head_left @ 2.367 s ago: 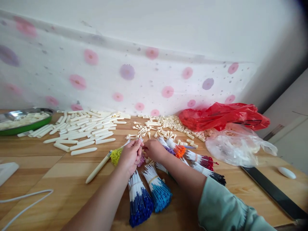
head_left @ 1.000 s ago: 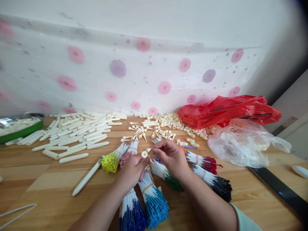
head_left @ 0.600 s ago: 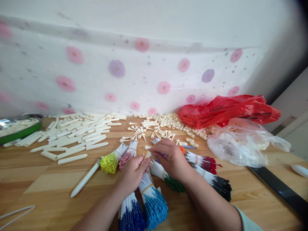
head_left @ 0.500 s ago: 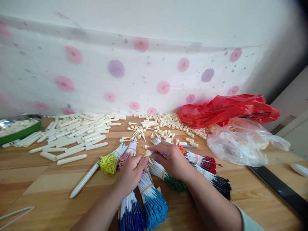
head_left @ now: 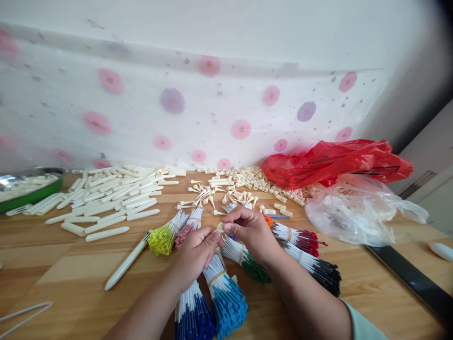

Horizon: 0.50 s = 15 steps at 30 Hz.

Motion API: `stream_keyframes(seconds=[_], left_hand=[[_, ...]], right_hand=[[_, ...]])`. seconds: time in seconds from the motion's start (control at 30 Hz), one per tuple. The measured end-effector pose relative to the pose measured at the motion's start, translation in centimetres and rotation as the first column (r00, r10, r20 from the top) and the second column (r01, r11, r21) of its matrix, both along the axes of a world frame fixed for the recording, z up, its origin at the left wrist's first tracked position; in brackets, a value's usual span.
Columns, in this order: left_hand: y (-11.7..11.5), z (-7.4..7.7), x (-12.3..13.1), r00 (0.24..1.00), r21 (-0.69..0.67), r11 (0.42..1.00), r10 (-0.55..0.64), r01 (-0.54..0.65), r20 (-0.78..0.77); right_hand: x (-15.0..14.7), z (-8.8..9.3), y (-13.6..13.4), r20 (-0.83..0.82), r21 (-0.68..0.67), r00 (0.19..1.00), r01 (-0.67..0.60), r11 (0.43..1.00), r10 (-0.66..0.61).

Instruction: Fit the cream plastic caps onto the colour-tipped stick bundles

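Over the refill bundles, my left hand [head_left: 203, 248] is closed, pinching a small cream plastic piece [head_left: 220, 227] between thumb and fingers. The fingertips of my right hand [head_left: 249, 231] meet at the same piece from the right, also pinched; they partly cover it. Below my hands lie banded bundles of thin white pen refills with dark blue [head_left: 194, 314], light blue [head_left: 228, 302] and green [head_left: 255, 268] ends. Loose cream peg-like pieces [head_left: 211, 200] with round heads are scattered just beyond my fingers. A white pen [head_left: 127, 262] lies left of my left hand.
Many white pen barrels [head_left: 116, 196] spread at the left beside a green-sided dish [head_left: 42, 191]. Yellow [head_left: 164, 238], red [head_left: 300, 237] and black [head_left: 318, 269] bundles flank my hands. Small slotted pieces [head_left: 247, 177], a red bag [head_left: 339, 160] and a clear bag [head_left: 350, 208] lie behind.
My right hand has drawn its outstretched fingers back and curled them into a pinch at the cream piece. My left hand has hardly moved.
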State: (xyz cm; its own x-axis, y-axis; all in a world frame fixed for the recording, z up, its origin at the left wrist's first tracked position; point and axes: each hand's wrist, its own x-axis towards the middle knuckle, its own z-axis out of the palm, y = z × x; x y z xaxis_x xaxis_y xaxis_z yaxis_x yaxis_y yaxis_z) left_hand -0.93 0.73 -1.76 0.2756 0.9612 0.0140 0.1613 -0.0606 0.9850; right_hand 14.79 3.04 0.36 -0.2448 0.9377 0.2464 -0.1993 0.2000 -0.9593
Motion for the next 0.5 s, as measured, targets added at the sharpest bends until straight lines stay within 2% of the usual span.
stream_keyframes(seconds=[0.07, 0.17, 0.33, 0.43, 0.5], left_hand=[[-0.02, -0.11, 0.07, 0.999, 0.000, 0.999, 0.038, -0.038, 0.038], [-0.02, -0.26, 0.14, 0.997, -0.003, 0.999, 0.053, -0.053, 0.065], [0.14, -0.47, -0.01, 0.998, 0.030, 0.999, 0.039, -0.040, 0.040], [0.44, -0.40, -0.27, 0.996, 0.117, 0.992, 0.058, -0.049, -0.072], [0.61, -0.23, -0.45, 0.979, 0.204, 0.979, 0.063, -0.023, -0.195]], right_hand=[[-0.02, -0.07, 0.00, 0.038, -0.023, 0.999, 0.012, 1.000, -0.011], [0.15, -0.21, 0.06, 0.201, 0.042, 0.976, 0.083, 0.996, -0.090], [0.25, -0.18, -0.10, 0.437, 0.318, 0.859, 0.129, 0.939, -0.267], [0.24, -0.01, -0.21, 0.517, 0.432, 0.792, 0.084, 0.898, -0.323], [0.41, 0.05, -0.08, 0.573, 0.415, 0.770, 0.025, 0.910, -0.282]])
